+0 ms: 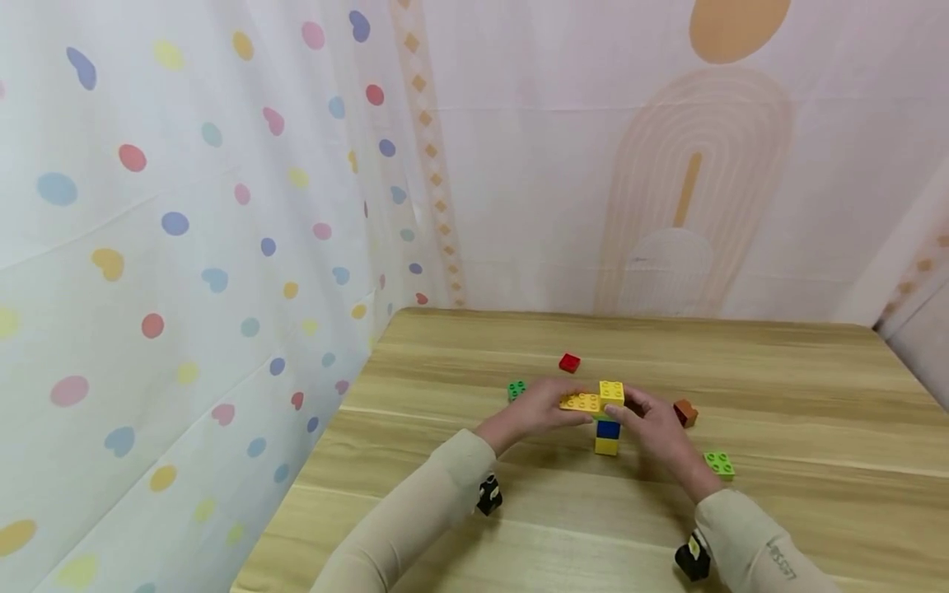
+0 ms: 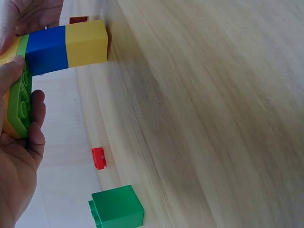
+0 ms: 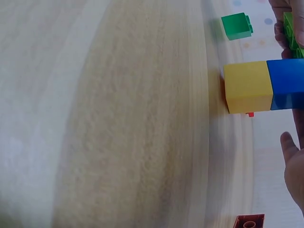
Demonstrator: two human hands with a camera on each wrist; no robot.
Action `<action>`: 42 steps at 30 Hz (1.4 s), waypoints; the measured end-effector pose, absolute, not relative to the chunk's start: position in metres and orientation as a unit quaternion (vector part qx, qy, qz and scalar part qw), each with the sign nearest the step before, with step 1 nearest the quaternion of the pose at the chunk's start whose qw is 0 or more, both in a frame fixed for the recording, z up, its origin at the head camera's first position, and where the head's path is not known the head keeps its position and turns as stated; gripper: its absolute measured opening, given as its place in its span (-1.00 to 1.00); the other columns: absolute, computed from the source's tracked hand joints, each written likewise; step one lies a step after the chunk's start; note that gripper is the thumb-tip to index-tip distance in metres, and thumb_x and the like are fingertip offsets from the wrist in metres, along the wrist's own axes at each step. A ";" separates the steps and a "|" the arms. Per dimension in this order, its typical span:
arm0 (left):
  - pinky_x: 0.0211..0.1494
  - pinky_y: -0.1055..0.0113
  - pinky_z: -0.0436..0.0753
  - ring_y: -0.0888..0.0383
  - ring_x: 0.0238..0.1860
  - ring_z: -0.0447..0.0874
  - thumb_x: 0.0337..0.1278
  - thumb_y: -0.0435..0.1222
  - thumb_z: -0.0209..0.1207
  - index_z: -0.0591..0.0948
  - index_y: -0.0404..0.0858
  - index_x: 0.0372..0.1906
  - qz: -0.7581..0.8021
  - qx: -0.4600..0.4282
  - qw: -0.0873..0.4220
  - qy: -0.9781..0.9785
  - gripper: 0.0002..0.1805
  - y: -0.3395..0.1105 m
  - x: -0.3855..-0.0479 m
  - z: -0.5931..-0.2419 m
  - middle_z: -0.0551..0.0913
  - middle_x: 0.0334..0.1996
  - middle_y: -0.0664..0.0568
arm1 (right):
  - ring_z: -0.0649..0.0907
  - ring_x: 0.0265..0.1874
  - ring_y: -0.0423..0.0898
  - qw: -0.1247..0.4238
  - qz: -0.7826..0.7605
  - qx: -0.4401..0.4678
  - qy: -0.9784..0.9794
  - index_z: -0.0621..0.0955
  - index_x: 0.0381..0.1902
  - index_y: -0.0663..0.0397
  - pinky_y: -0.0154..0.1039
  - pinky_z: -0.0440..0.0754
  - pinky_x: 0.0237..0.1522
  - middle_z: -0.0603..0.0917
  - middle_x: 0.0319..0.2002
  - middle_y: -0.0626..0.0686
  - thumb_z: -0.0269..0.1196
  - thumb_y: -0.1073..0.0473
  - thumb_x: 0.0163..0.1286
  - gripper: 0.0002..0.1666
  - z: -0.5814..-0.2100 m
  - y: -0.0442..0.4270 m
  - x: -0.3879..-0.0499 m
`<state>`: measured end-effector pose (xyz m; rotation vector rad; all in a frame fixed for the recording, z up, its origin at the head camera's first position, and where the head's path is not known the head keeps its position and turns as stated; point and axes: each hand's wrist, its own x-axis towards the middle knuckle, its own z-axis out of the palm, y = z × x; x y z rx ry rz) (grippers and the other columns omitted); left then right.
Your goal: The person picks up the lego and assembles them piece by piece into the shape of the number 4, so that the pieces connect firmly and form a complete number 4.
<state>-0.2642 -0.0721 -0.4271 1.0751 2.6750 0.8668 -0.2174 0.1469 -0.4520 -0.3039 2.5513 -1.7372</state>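
A small brick tower stands on the table between the hands. A yellow brick (image 1: 606,446) forms its base, and a blue brick (image 1: 608,429) sits on that. Above them a light green plate (image 2: 20,104) juts out to the left, with an orange plate (image 1: 580,402) over it. My left hand (image 1: 544,407) grips the jutting end of both plates, thumb on the near side and fingers beyond. At the top is another yellow brick (image 1: 611,393), pinched by my right hand (image 1: 656,424) from the right. The right fingertips are partly hidden behind it.
Beyond the tower lies a red brick (image 1: 569,362). A green brick (image 1: 516,389) is behind the left hand, a brown brick (image 1: 685,413) right of the right hand, and a lime brick (image 1: 719,464) by the right wrist. Patterned curtains (image 1: 519,206) hang behind the wooden table (image 1: 460,354).
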 end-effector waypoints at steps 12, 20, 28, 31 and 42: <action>-0.22 0.51 0.51 0.35 -0.29 0.53 0.24 -0.10 0.32 0.66 -0.20 0.08 0.282 0.368 0.056 0.884 -0.61 -0.070 -0.268 -0.430 0.68 -0.17 0.19 | 0.55 0.12 0.10 0.010 -0.569 -0.056 0.821 0.46 0.33 0.29 0.03 0.49 0.16 0.59 0.16 0.27 0.10 -0.24 0.49 -0.23 -0.450 0.144 -0.218; -0.17 0.49 0.54 0.38 -0.24 0.55 0.24 -0.07 0.32 0.62 -0.21 0.16 0.281 0.347 0.071 0.892 -0.53 -0.068 -0.272 -0.431 0.69 -0.10 0.17 | 0.53 0.11 0.07 -0.050 -0.575 -0.013 0.816 0.39 0.38 0.24 -0.14 0.52 0.09 0.55 0.17 0.25 0.09 -0.29 0.47 -0.18 -0.442 0.151 -0.225; -0.23 0.47 0.55 0.32 -0.28 0.55 0.20 -0.08 0.36 0.64 -0.23 0.16 0.275 0.327 0.095 0.899 -0.51 -0.081 -0.274 -0.424 0.68 -0.12 0.15 | 0.56 -0.20 0.03 -0.002 -0.444 -0.013 0.896 0.58 0.06 0.29 -0.15 0.51 -0.20 0.64 -0.14 0.17 0.28 -0.07 0.40 -0.47 -0.449 0.165 -0.242; -0.26 0.47 0.55 0.32 -0.29 0.54 0.17 -0.08 0.38 0.65 -0.22 0.13 0.278 0.322 0.089 0.901 -0.52 -0.084 -0.274 -0.424 0.68 -0.15 0.15 | 0.54 -0.34 -0.01 0.012 -0.392 -0.043 0.919 0.61 -0.08 0.27 -0.17 0.48 -0.31 0.63 -0.30 0.09 0.32 0.04 0.37 -0.62 -0.457 0.163 -0.245; -0.28 0.49 0.52 0.32 -0.32 0.52 0.17 -0.07 0.38 0.66 -0.23 0.12 0.270 0.322 0.081 0.904 -0.52 -0.085 -0.268 -0.422 0.67 -0.18 0.16 | 0.50 0.17 0.36 0.035 -0.304 -0.127 0.943 0.36 0.36 0.42 0.27 0.46 0.10 0.49 0.22 0.43 0.25 -0.05 0.41 -0.21 -0.440 0.163 -0.266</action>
